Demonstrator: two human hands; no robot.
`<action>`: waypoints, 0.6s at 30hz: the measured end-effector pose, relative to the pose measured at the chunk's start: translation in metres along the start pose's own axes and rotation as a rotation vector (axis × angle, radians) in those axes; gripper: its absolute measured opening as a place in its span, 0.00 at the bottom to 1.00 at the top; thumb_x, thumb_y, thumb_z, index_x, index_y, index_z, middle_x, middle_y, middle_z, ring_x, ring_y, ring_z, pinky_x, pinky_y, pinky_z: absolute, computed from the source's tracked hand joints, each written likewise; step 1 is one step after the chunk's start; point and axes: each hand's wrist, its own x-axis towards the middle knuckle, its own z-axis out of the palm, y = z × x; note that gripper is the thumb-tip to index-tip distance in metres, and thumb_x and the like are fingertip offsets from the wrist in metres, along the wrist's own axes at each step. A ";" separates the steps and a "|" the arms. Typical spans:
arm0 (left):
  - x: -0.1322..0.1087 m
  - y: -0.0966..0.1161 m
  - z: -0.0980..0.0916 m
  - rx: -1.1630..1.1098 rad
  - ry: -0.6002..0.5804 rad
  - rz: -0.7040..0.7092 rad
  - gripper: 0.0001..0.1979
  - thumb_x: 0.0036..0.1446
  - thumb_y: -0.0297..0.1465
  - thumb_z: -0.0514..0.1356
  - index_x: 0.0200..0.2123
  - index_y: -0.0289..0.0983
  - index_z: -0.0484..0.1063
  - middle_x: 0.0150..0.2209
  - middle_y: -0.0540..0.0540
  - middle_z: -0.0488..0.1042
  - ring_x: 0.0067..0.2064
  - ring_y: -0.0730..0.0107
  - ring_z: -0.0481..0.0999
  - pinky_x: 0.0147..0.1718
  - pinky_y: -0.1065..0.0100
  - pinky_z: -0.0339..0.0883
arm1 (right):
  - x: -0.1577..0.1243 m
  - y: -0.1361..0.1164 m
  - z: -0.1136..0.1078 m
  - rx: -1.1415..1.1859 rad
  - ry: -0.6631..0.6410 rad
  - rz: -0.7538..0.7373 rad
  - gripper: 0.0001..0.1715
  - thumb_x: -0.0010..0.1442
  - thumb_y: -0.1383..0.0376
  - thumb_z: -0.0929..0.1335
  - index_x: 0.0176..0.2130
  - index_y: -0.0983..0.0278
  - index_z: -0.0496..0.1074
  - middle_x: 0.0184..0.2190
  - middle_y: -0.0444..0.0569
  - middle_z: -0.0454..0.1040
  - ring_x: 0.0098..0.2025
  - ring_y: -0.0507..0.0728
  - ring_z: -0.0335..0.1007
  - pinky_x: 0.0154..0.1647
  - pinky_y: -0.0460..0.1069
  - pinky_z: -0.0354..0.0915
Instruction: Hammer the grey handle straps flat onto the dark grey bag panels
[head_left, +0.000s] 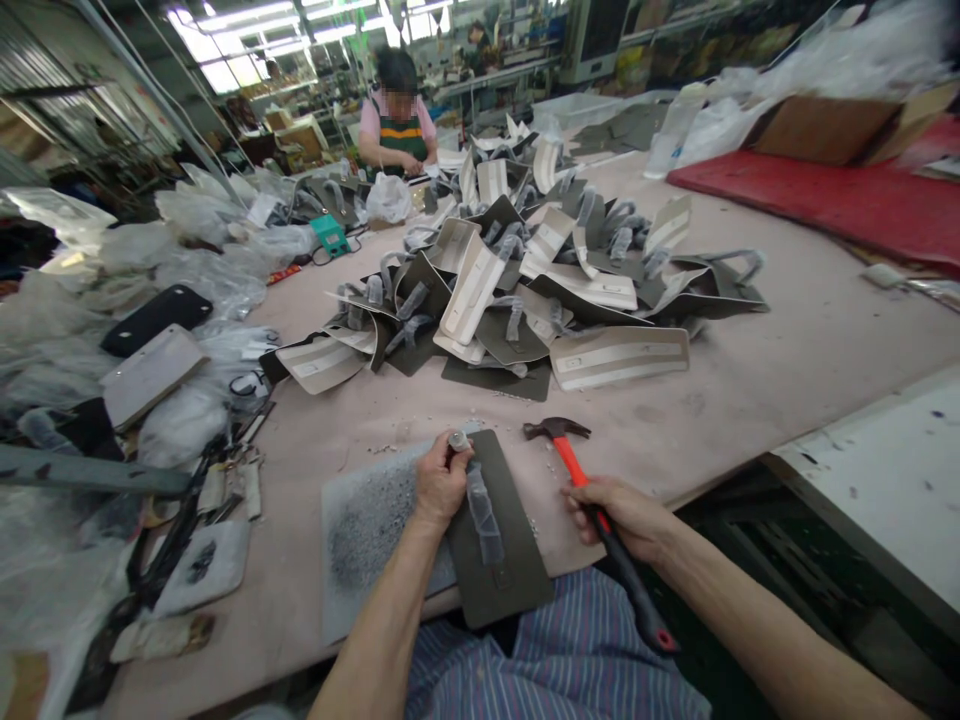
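Observation:
My left hand (441,484) is closed around a short metal punch (458,440), whose round pale end shows above the fingers. It is held over the upper edge of a dark olive panel (510,500). A strap wrapped in clear plastic (484,515) lies along that panel. Beneath and to the left is a grey board (367,520), pitted and strewn with small bits. To the right, my right hand (611,515) grips a claw hammer (571,460) by its red and black handle, the head raised apart from the punch.
A heap of olive and cream panels with wrapped straps (480,290) lies ahead. Plastic bags (202,240), a green box (330,235) and loose tools (232,480) are on the left. A red sheet (825,205) lies at right. Another person (397,120) works across the table.

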 end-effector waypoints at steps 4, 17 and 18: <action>0.000 -0.002 -0.002 0.033 -0.060 0.080 0.09 0.56 0.30 0.59 0.41 0.40 0.75 0.36 0.48 0.81 0.37 0.64 0.80 0.40 0.67 0.71 | -0.021 -0.024 0.020 0.220 -0.011 -0.060 0.16 0.60 0.51 0.63 0.33 0.60 0.63 0.20 0.36 0.56 0.15 0.48 0.47 0.15 0.45 0.49; -0.001 -0.009 -0.002 0.035 -0.100 0.130 0.07 0.58 0.30 0.58 0.39 0.41 0.76 0.34 0.48 0.79 0.36 0.66 0.77 0.38 0.68 0.68 | -0.064 -0.131 0.025 -0.613 0.384 -0.966 0.15 0.68 0.56 0.62 0.31 0.60 0.63 0.18 0.40 0.61 0.18 0.50 0.53 0.21 0.47 0.45; -0.001 -0.009 -0.002 0.032 -0.104 0.132 0.07 0.58 0.30 0.58 0.39 0.40 0.76 0.34 0.48 0.79 0.36 0.66 0.77 0.39 0.68 0.68 | -0.069 -0.136 0.027 -0.445 0.434 -1.045 0.15 0.70 0.55 0.59 0.34 0.59 0.63 0.20 0.41 0.63 0.19 0.50 0.55 0.22 0.47 0.48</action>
